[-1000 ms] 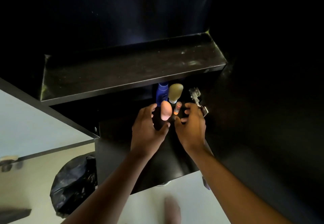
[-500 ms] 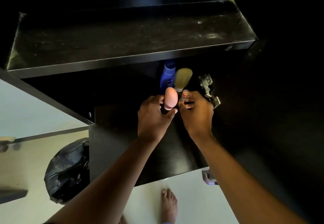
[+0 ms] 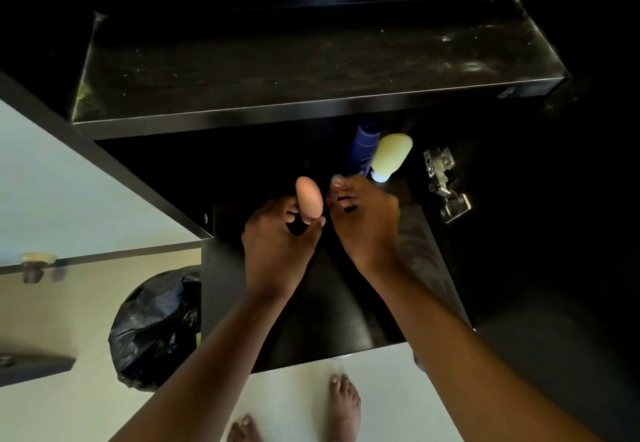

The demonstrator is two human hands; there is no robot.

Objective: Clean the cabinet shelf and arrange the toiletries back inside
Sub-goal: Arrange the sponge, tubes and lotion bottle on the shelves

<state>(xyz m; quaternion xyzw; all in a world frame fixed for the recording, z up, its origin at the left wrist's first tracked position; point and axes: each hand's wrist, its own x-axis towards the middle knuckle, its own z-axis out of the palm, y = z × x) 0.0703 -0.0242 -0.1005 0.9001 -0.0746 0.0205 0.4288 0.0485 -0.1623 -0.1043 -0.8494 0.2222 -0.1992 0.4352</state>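
seen from above, two bare hands reach into a dark open cabinet beneath a dusty black shelf [image 3: 311,64]. the left hand [image 3: 277,237] grips the base of a pink egg-shaped bottle [image 3: 309,201], held upright. the right hand [image 3: 363,223] is curled beside it; what it holds cannot be told. just behind stand a blue bottle [image 3: 363,145] and a pale yellow bottle [image 3: 391,154], near a metal hinge [image 3: 445,182].

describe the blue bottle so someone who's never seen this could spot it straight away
Find the dusty black top shelf and look just under its front edge, right of centre. The blue bottle stands in the dark there, beyond the right hand. It is the only deep blue thing, left of the pale yellow bottle.
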